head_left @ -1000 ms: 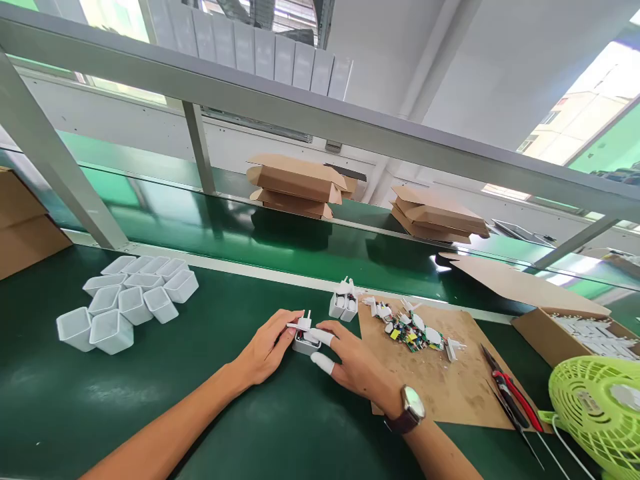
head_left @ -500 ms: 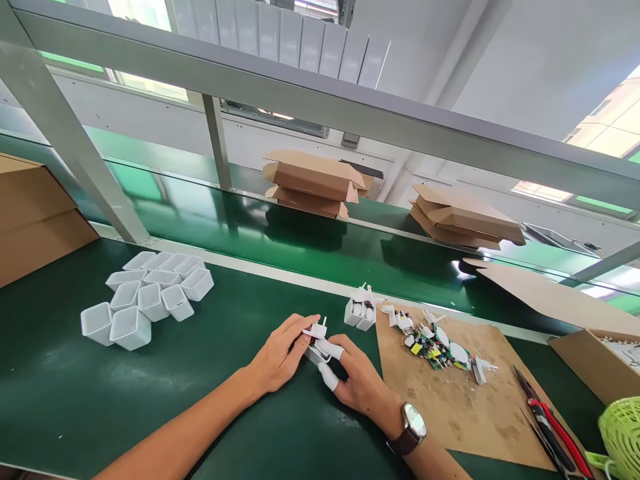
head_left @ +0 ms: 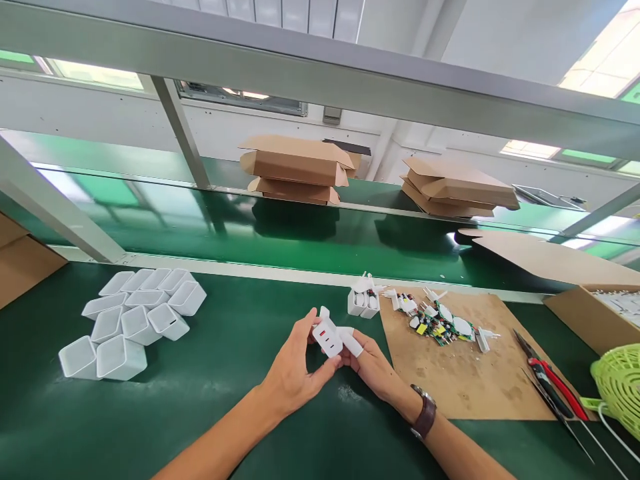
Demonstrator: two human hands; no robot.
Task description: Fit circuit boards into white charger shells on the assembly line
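Between my two hands, above the green table, is a white charger (head_left: 329, 339) whose face with several port slots, one of them red, is turned toward me. My left hand (head_left: 296, 360) grips it from the left with thumb and fingers. On its other side my right hand (head_left: 369, 360), with white finger covers, pinches it too. Just beyond stand white charger housings (head_left: 363, 303) with parts and plug pins inside. To the left is a cluster of several open white housings (head_left: 121, 358).
Circuit boards and plug parts (head_left: 440, 321) lie on brown cardboard (head_left: 450, 393) at the right. Red-handled pliers (head_left: 550, 383), tweezers (head_left: 560, 412) and a green basket (head_left: 620, 383) are further right. An open carton (head_left: 575, 319) stands behind them. Flattened boxes (head_left: 300, 163) rest on the ledge behind.
The charger has been turned so its port face now shows, where plug pins showed before. Both hands have shifted their grip around it. The camera view has moved slightly.
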